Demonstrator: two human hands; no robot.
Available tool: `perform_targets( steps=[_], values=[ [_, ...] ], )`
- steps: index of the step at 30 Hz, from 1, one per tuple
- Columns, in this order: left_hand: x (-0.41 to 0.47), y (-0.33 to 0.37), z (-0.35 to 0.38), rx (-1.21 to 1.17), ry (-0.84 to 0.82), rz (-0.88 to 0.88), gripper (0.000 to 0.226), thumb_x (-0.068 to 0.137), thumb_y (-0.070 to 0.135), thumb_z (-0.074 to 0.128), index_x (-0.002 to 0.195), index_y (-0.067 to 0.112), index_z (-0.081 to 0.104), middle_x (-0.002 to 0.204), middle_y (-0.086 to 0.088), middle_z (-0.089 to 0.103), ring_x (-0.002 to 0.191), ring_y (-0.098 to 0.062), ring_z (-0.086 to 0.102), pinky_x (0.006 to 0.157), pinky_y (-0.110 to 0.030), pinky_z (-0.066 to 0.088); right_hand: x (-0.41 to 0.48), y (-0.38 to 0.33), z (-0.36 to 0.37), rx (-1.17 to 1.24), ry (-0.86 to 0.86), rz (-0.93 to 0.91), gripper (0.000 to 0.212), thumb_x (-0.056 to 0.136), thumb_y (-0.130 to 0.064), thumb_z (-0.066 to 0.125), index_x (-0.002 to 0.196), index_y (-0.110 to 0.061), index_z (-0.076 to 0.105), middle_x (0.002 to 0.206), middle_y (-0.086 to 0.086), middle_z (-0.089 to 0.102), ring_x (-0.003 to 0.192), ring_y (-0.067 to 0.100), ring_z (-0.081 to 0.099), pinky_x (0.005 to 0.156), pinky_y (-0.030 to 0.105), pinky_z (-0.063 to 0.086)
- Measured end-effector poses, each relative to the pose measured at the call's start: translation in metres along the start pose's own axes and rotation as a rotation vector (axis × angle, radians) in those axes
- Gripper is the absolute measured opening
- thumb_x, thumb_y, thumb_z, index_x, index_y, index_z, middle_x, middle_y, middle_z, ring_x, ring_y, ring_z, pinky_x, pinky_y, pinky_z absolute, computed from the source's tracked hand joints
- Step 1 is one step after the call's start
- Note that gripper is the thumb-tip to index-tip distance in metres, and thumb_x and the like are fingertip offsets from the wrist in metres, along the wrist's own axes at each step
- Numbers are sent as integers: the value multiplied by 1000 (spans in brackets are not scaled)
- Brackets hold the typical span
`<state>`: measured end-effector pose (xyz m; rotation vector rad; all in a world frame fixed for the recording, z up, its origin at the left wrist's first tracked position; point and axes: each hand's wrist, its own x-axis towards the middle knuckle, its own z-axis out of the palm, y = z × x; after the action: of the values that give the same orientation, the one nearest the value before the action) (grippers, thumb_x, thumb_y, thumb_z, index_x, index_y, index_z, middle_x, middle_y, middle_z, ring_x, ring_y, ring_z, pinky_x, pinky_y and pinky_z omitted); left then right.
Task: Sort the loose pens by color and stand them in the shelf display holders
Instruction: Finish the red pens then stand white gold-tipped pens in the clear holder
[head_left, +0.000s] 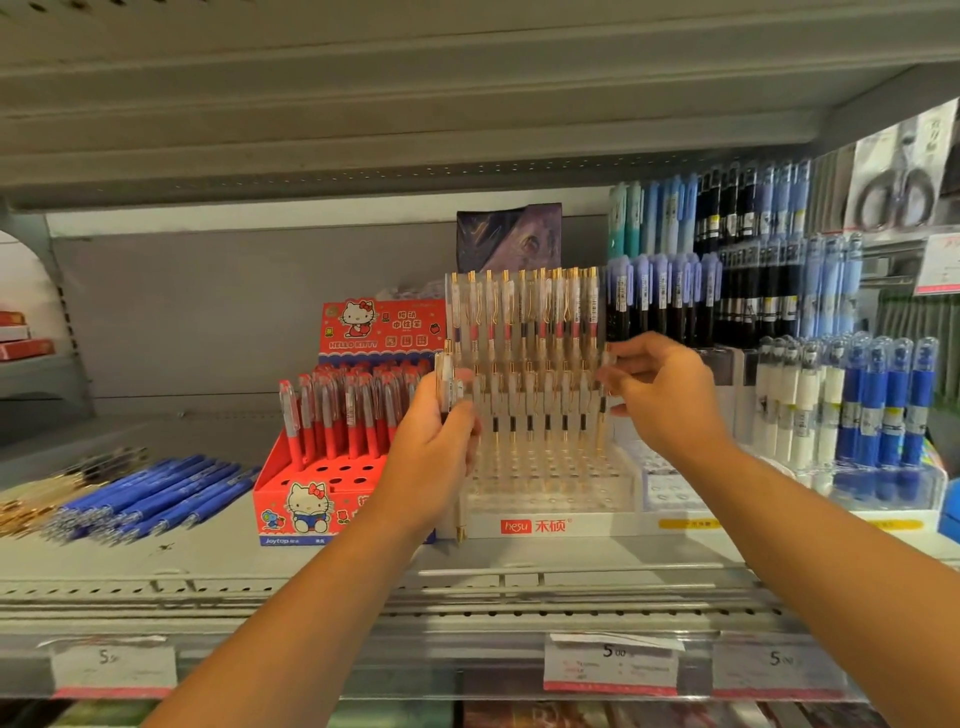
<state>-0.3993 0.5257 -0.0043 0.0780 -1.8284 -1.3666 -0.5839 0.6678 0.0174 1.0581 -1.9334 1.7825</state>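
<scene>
A clear tiered display holder (550, 483) with a white "hesu" base stands mid-shelf, two rows of clear gold-clipped pens (524, 322) upright in it. My left hand (434, 441) grips a small bunch of clear gold pens (451, 387) at the holder's left side; one tip hangs below the hand. My right hand (657, 389) pinches a single clear pen (604, 384) at the right end of the lower row. Loose blue pens (156, 493) and loose gold pens (31, 501) lie flat on the shelf at the left.
A red Hello Kitty box (332, 467) of red pens stands just left of the holder. Racks of black, purple, white and blue pens (831, 364) fill the right side. A shelf board hangs close overhead. Price tags line the front rail (613, 660).
</scene>
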Motion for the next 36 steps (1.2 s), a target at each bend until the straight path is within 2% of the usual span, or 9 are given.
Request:
perform_targets(
  steps=[4,7,11,16,19,22,28,33,36],
  values=[
    [0,0,1,86,8,41,20,104,15,41,106,26,58,71,3,57,60,-10,50,55,-23,46,0,4,1,-146,-36,-4,16,89,-12,71,104,-19,70,88,-1,72,80,14,68,67,33,59],
    [-1,0,0,137,8,48,19,103,20,43,108,22,61,65,5,55,58,-8,51,56,-21,47,1,7,1,-225,-50,4,18,87,-12,72,105,-15,72,85,-3,70,73,7,63,68,25,54],
    [-3,2,0,154,-13,36,21,105,22,42,120,26,56,76,8,59,63,-6,53,62,-22,49,1,8,0,-297,-43,13,20,87,-19,72,107,-17,72,82,-9,68,73,0,59,65,14,44],
    [-3,5,0,88,10,12,12,104,20,43,116,21,44,106,4,67,65,-4,55,60,-20,51,-7,-1,4,-404,80,-62,38,89,-30,69,124,-17,60,109,5,66,100,22,60,87,40,54],
    [-4,4,-2,114,40,6,16,106,25,38,115,22,50,83,12,64,60,-3,52,57,-16,48,-13,-12,5,-325,87,-147,27,90,-24,66,115,-18,58,105,2,61,101,22,57,86,41,52],
    [-3,2,-3,127,70,29,20,106,25,37,111,25,57,64,17,58,57,-4,49,52,-19,44,-26,-28,13,-217,-84,-234,15,90,-14,64,98,-25,60,95,-8,61,89,5,58,74,15,47],
    [-2,10,-1,-22,63,69,16,105,14,42,111,21,55,92,9,73,74,-7,65,62,-21,54,-50,-55,42,235,-499,-22,15,87,-13,72,101,-14,67,88,-13,72,77,4,67,63,19,54],
    [-3,12,-5,-79,28,81,20,104,13,45,111,26,58,99,11,72,89,-8,71,66,-22,57,-47,-61,59,321,-428,145,13,90,-20,69,100,-27,73,98,-14,74,92,6,69,67,20,52],
    [-2,11,-6,-120,8,67,22,103,13,46,114,28,59,107,11,72,99,-9,70,72,-26,58,-43,-64,62,343,-459,166,15,90,-10,67,99,-20,75,96,-10,74,86,2,69,63,14,51]
  ],
)
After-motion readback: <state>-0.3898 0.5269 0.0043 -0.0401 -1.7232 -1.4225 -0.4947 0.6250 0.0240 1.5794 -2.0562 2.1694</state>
